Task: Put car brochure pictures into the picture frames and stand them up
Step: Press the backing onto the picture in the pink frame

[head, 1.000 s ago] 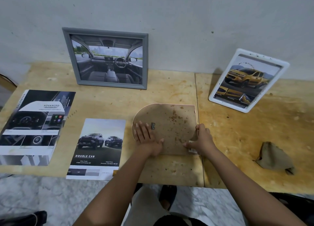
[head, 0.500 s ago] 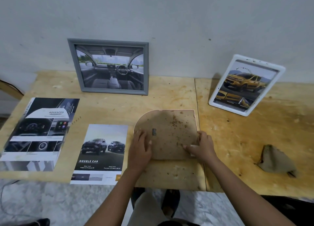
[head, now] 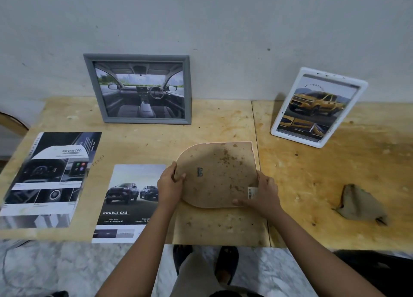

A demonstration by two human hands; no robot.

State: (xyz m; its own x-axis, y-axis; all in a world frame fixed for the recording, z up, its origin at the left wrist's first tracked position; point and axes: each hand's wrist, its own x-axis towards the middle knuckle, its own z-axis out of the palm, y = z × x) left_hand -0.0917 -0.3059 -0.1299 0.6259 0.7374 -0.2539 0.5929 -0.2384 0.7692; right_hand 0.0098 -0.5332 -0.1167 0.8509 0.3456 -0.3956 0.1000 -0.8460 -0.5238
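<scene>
Frame back (head: 216, 173), a brown speckled board with one arched end, is held by both hands at the front middle of the table (head: 312, 173). The left hand (head: 169, 185) pinches its curved left edge: the thumb lies on top, and the fingers below are hidden. The right hand (head: 261, 194) grips the lower right corner, with its fingers curled round the edge and one finger stretched along the bottom edge. Whether the board rests on the wood or is lifted just clear of it cannot be told. A small metal hanger (head: 199, 172) sits near the left thumb. A white barcode label (head: 251, 192) shows by the right hand, its print too small to read.

Just left, partly under the left wrist, lies a brochure page (head: 129, 198) with two dark pickups and the words "DOUBLE CAB"; the smaller lines beneath are blurred. Further left lies a second brochure (head: 49, 178) headed "ADVANCED", showing dashboard details.

At the back, a grey frame (head: 143, 91) holding a cabin interior picture stands against the wall (head: 223, 28). To the right, a white frame (head: 317, 106) with a yellow pickup picture leans tilted. A crumpled brown cloth (head: 359, 205) lies well apart at the right.
</scene>
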